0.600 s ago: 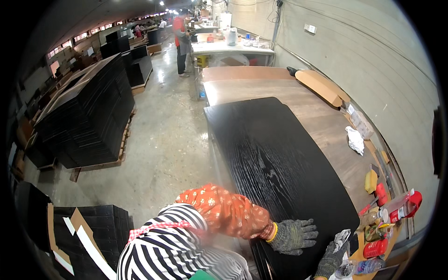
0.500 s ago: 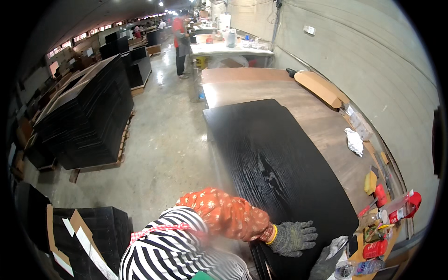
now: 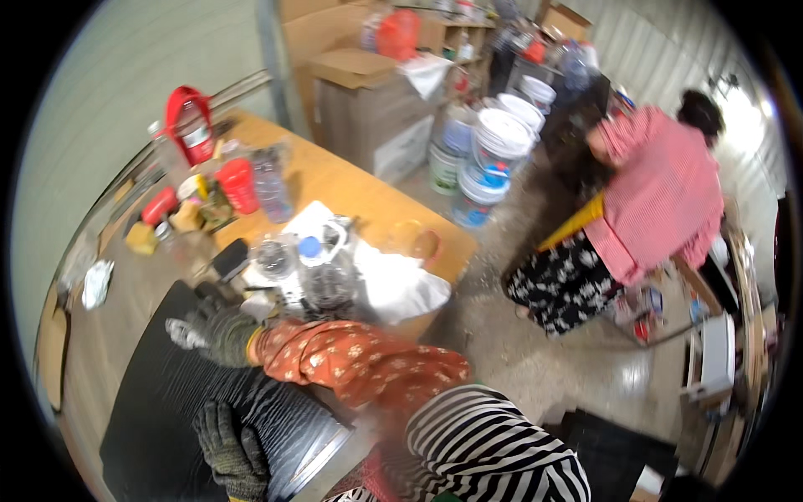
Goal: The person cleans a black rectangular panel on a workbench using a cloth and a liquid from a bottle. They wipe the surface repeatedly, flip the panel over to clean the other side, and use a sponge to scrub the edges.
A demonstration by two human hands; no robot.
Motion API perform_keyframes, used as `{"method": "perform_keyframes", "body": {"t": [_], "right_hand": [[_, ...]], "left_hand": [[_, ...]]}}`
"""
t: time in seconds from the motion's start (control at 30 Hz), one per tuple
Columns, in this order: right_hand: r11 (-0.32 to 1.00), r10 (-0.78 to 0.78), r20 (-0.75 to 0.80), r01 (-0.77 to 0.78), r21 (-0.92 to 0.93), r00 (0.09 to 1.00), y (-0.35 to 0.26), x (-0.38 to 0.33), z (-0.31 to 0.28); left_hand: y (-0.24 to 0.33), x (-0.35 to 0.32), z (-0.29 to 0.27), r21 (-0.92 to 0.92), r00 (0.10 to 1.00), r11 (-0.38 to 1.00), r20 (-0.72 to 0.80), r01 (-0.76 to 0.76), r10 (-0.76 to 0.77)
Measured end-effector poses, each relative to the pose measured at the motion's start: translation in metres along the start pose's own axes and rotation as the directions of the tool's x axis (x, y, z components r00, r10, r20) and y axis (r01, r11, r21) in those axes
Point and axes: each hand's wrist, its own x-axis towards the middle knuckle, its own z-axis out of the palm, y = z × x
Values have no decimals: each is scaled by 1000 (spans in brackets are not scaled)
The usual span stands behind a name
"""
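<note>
Glossy black wood-grained flat panel [image 3: 155, 410] seems stiff, heavy; opposite edges suit holding; grey-gloved left hand [image 3: 230, 452] lies flat; grey-gloved right hand [image 3: 219, 332]: cannot tell grip.

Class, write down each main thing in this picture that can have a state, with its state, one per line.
Black panel: lying flat, shiny.
Left hand: gloved, fingers extended over the panel.
Right hand: gloved, over the panel; grip too blurred to tell.
Blue-capped bottle: capped, standing.
White cloth: crumpled.
Front buckets: stacked, top one lidded.
Co-worker: bent forward.
</note>
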Motion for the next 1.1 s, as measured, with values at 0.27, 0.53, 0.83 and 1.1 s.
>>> {"method": "perform_keyframes", "body": {"t": [0.27, 0.53, 0.83, 1.1], "right_hand": [[994, 80, 162, -92, 64, 983, -1, -150, -100], [969, 78, 112, -102, 226, 991, -7, -234, -121], [980, 193, -16, -192, 61, 981, -22, -263, -107], [869, 322, 347, -421, 260, 881, -47, -235, -170]], "left_hand": [[24, 33, 10, -34, 988, 988, 9, -152, 152], [24, 68, 29, -98, 944, 943, 56, -318, 325], [26, 124, 91, -81, 922, 925, 82, -372, 378], [7, 123, 107, -111, 901, 895, -11, -431, 433]]}}
